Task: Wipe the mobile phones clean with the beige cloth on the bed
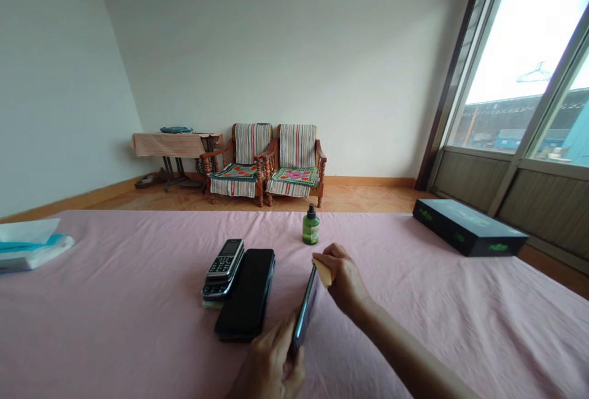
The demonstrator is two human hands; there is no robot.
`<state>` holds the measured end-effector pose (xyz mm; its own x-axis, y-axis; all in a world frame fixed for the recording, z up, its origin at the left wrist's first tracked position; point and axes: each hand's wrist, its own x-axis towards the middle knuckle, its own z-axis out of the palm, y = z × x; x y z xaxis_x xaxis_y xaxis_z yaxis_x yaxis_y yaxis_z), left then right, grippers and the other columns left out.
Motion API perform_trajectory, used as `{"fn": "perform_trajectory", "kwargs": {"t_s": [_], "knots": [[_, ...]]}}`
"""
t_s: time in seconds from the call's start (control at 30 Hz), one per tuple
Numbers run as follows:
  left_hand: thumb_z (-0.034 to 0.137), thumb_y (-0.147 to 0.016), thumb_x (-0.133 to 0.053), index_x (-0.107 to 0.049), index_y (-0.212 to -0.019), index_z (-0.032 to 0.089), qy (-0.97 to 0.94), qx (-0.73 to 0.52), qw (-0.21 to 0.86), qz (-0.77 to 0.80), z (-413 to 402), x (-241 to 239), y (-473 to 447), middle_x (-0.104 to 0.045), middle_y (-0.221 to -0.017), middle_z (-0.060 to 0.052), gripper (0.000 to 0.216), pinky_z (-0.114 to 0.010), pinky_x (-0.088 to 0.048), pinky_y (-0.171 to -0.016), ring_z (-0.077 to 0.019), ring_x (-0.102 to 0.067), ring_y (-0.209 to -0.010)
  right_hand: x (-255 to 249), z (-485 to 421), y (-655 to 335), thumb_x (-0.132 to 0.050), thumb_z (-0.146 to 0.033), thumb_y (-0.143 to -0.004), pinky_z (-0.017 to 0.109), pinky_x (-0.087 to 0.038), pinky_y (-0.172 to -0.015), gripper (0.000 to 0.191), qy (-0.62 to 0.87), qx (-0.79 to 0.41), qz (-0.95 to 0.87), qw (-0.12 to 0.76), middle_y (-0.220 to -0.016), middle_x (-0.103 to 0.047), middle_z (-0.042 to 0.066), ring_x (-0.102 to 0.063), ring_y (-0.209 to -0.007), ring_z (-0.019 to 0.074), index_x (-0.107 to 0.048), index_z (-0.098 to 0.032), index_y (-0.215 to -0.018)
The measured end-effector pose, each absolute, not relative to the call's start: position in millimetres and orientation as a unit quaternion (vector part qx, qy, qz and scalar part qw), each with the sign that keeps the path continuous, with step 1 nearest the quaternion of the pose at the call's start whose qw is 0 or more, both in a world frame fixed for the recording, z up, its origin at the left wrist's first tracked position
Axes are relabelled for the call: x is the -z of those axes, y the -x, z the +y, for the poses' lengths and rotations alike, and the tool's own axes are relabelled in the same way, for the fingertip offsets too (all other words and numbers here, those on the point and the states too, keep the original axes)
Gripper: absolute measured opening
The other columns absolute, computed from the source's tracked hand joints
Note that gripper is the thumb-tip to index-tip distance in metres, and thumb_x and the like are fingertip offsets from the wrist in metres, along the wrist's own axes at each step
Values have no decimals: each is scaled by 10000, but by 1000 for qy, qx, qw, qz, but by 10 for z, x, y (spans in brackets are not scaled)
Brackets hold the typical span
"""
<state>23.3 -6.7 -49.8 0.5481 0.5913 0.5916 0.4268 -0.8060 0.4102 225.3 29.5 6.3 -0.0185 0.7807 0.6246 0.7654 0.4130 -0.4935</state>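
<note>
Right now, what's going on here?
A person's left hand holds a slim phone edge-up over the pink cloth; their right hand holds a yellow pad at its far end. To the left, a black phone lies beside stacked keypad phones. A green bottle stands farther back.

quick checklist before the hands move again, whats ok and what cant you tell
1. Phone held securely: ok, the left hand has it by its near end, tilted up on edge.
2. Yellow pad in hand: ok, the right hand holds it at the phone's far end.
3. Phone's face clean: cannot tell, seen nearly edge-on.
4. Green bottle upright: ok.
5. Black phone lying flat: ok, on the pink cloth.
</note>
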Motion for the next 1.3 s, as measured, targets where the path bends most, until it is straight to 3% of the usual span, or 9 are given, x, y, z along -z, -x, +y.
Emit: {"fn": "perform_trajectory", "kwargs": {"t_s": [0.1, 0.23, 0.47, 0.63, 0.8, 1.0, 1.3], "knots": [[106, -781, -453, -439, -1307, 206, -873, -377, 104, 291, -69, 497, -220, -643, -775, -20, 535, -205, -514, -573, -156, -612, -585, -13, 448, -2367, -497, -51, -812, 264, -439, -658, 279, 545, -1, -708, 449, -768, -568, 52, -538, -730, 163, -730, -189, -744], [78, -757, -443, -416, -1324, 214, -880, -381, 91, 267, -78, 498, -213, -656, -842, -44, 583, -205, -524, -601, -167, -637, -647, 64, 310, -2401, -461, -19, -798, 263, -455, -671, 347, 543, 6, -711, 447, -786, -577, 53, -539, -749, 166, -730, -205, -913], [62, -772, -430, -368, -1353, 235, -885, -359, 110, 273, -104, 397, -219, -613, -734, 5, 610, -194, -505, -544, -136, -577, -517, 111, 22, -2311, -491, -32, -785, 265, -475, -664, 461, 510, -33, -731, 453, -914, -585, 63, -579, -765, 162, -650, -254, -1157], [61, -772, -427, -372, -1336, 220, -889, -358, 101, 269, -82, 415, -208, -629, -768, -7, 588, -192, -502, -525, -138, -596, -538, 117, 100, -2337, -534, -122, -768, 239, -476, -547, 372, 496, -152, -669, 532, -880, -570, 54, -589, -690, 153, -680, -218, -1096], [52, -775, -430, -383, -1321, 213, -890, -365, 95, 256, -69, 419, -219, -657, -908, -49, 571, -188, -525, -569, -157, -651, -679, 118, 189, -2423, -533, -105, -743, 245, -472, -585, 331, 507, -145, -635, 565, -827, -584, 48, -588, -688, 155, -689, -182, -1024], [29, -751, -428, -449, -1266, 206, -887, -373, 95, 257, -100, 301, -243, -675, -935, -54, 546, -210, -560, -675, -184, -676, -824, 97, 106, -2429, -504, -22, -706, 243, -468, -608, 404, 508, -61, -679, 526, -843, -562, 57, -582, -704, 151, -706, -188, -1014], [42, -808, -447, -448, -1309, 204, -889, -348, 143, 261, -129, 219, -228, -669, -1056, -77, 527, -241, -542, -833, -187, -669, -935, 90, -336, -2070, -444, -51, -835, 251, -487, -603, 332, 456, -39, -751, 475, -871, -568, 102, -580, -724, 173, -636, -150, -1088]]}}
